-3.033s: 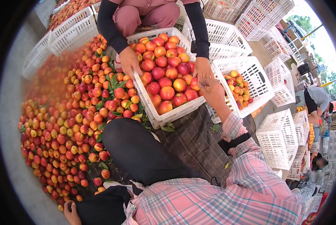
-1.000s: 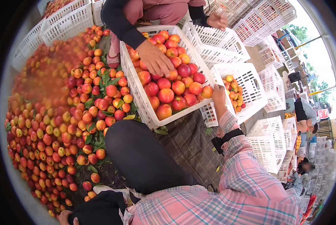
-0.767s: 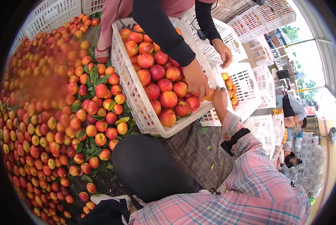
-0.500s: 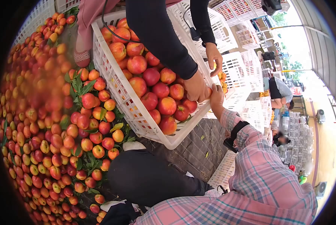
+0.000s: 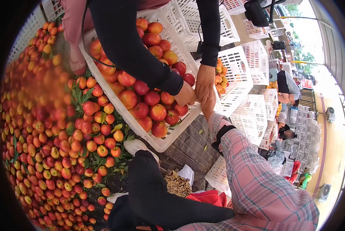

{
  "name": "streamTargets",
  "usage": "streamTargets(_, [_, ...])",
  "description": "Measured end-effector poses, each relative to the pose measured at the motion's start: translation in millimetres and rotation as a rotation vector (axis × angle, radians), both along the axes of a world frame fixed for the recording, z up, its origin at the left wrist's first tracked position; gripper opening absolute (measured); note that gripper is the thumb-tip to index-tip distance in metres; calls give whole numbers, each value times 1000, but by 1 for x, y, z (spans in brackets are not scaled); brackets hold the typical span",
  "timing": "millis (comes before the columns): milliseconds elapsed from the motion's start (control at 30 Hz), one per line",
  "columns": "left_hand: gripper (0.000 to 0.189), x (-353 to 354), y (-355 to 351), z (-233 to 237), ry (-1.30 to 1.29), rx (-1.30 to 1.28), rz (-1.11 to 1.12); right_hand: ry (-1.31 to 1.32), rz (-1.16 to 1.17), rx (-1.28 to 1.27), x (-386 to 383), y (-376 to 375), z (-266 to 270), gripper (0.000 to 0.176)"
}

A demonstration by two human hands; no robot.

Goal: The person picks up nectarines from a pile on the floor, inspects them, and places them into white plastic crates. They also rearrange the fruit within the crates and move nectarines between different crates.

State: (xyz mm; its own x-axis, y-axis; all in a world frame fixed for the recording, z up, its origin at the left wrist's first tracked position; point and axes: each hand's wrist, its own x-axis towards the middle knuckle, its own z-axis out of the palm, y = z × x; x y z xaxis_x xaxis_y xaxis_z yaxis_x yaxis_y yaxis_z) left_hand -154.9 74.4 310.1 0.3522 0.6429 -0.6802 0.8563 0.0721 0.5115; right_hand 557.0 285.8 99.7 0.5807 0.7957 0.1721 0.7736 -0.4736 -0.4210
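My right hand point(image 5: 208, 105), in a pink plaid sleeve, is at the near right corner of a white plastic crate point(image 5: 141, 133). Its fingers are bunched and partly covered by a co-worker's hands, so what they hold is hidden. The co-worker's one hand point(image 5: 185, 95) and other hand point(image 5: 206, 82), in black sleeves, meet my fingers at that corner. Large red and yellow nectarines point(image 5: 158, 112) fill much of the crate. My left hand is out of view.
A wide heap of nectarines point(image 5: 57, 146) with green leaves covers the ground at left. Stacked white crates point(image 5: 249, 115) stand beyond, one holding small orange fruit point(image 5: 220, 79). My dark-trousered leg point(image 5: 149, 188) is near the crate; other people work farther off.
The crate and my right hand have shifted left in view. The co-worker's farther hand has come down from above the rim onto my fingers. My legs show at a different angle.
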Motion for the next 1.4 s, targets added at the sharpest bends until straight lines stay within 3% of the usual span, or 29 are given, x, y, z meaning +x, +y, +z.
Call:
streamTargets(33, [26, 8, -3, 2, -18, -37, -14, 217, -120, 109, 9, -1, -14, 20])
streamTargets(133, [24, 40, -14, 14, -43, -113, -26, 48, -204, -68, -40, 19, 40, 17])
streamTargets(200, [23, 64, -26, 23, -23, -99, -45, 264, -151, 111, 24, 2, -42, 20])
streamTargets(233, [23, 73, -28, 26, -12, -112, -47, 300, -115, 189, 16, 4, -33, 22])
streamTargets(333, [23, 93, -34, 32, -15, -79, -87, 33, -13, 264, -1, 3, -22, 23])
streamTargets(433, [21, 111, -45, 33, 18, -151, 26, 163, -122, 69, -30, 11, 31, 24])
streamTargets(533, [22, 148, -59, 30, -19, -176, 93, -31, -46, 76, -29, 15, 30, 27])
streamTargets(600, [15, 180, -52, 35, 59, -179, -34, -262, 24, 66, -22, 6, 12, 29])
streamTargets(633, [17, 189, -59, 31, 58, -186, 51, 6, -128, 74, -34, 12, 26, 29])
streamTargets(667, [17, 196, -63, 27, 79, -181, 45, 27, -137, 77, -37, 15, 30, 29])
streamTargets(733, [18, 215, -60, 26, 121, -287, -142, 254, -150, 40, -38, 15, 37, 30])
streamTargets(800, [20, 233, -74, 1, 29, -150, -36, 400, -170, 81, -36, 13, 40, 31])
streamTargets(867, [24, 283, -43, -15, -50, -3, 29, 477, -119, 162, -34, -6, 33, 33])
streamTargets(933, [35, 340, 12, -26, -133, 168, 40, 544, -343, 136, -56, -54, 67, 35])
streamTargets(1033, [49, 419, 93, -36, -240, 427, 33, 1224, -630, 123, -96, -138, 134, 31])
streamTargets(1133, [57, 476, 152, -49, -298, 645, -84, 1428, -611, -121, -150, -212, 157, 20])
streamTargets(1167, [57, 487, 165, -58, -288, 646, -107, 1359, -466, -303, -168, -233, 149, 17])
streamTargets(1200, [57, 495, 176, -68, -240, 665, -196, 1379, -477, -293, -173, -232, 150, 17])
streamTargets(1267, [56, 506, 193, -89, -183, 681, -302, 1339, -32, -668, -179, -228, 156, 17])
streamTargets(1400, [47, 504, 208, -126, -97, 564, -356, 1552, -82, -454, -181, -200, 165, 18])
